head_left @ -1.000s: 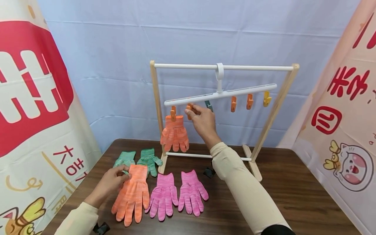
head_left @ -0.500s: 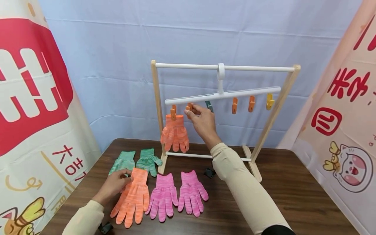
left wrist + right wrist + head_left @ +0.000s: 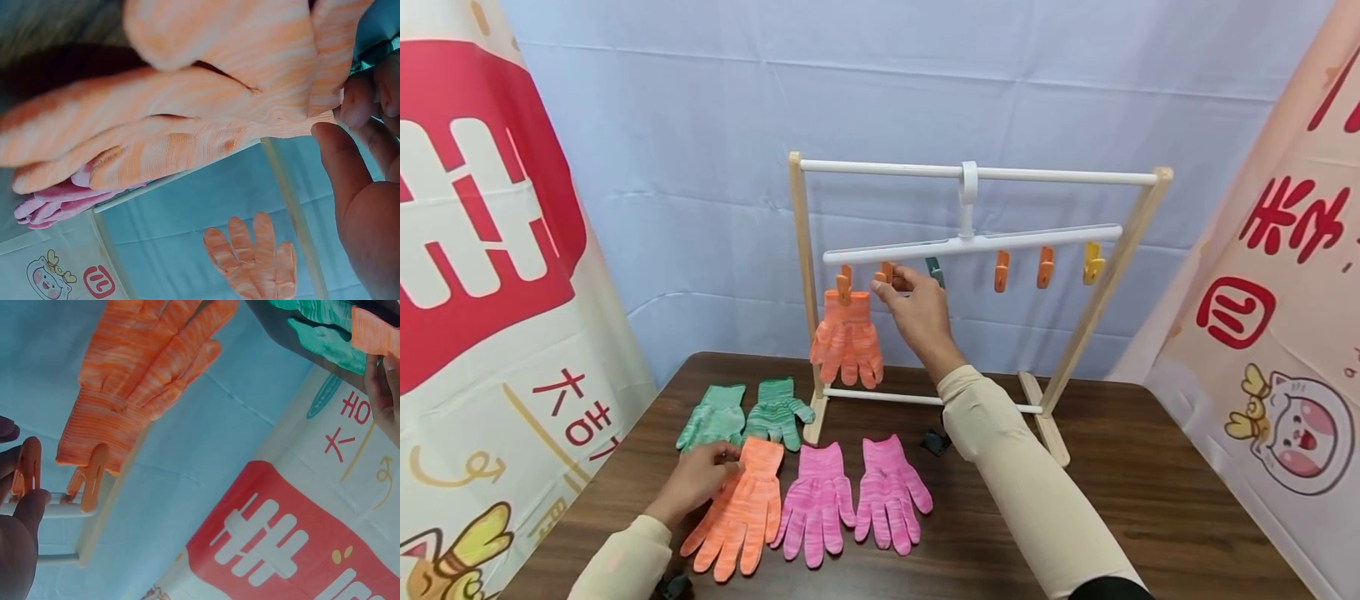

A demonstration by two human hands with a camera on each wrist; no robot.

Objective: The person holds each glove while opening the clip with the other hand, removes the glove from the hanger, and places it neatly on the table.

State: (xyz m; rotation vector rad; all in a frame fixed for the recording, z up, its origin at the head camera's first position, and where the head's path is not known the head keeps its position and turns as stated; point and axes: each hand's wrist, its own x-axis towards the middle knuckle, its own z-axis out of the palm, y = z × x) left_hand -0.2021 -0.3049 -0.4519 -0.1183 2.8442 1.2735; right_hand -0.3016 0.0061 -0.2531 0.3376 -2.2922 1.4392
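Observation:
My right hand (image 3: 921, 312) pinches an orange clothespin (image 3: 28, 465) under the white hanger bar (image 3: 917, 249), thumb on one side and fingers on the other. Just left of it, an orange glove (image 3: 847, 342) hangs fingers-down from another orange clothespin (image 3: 844, 287). Low on the left, my left hand (image 3: 700, 477) pinches the cuff edge of a second orange glove (image 3: 741, 508), whose fingers point toward me. In the left wrist view my thumb (image 3: 344, 165) and fingertips meet at that cuff. Two pink gloves (image 3: 817, 504) lie to its right; two green gloves (image 3: 713, 415) lie behind it.
The hanger hooks on a wooden-ended rack (image 3: 1075, 333) with a white top rail (image 3: 1067, 176). A dark green clothespin (image 3: 935, 271), two more orange ones (image 3: 1002, 271) and a yellow one (image 3: 1093, 263) hang rightward. Small black objects (image 3: 935, 442) lie on the brown table (image 3: 1187, 500).
My left hand has moved slightly right and toward me, the orange glove's cuff shifting with it. The hanger bar tilts less than before. My right hand stays on the clothespin.

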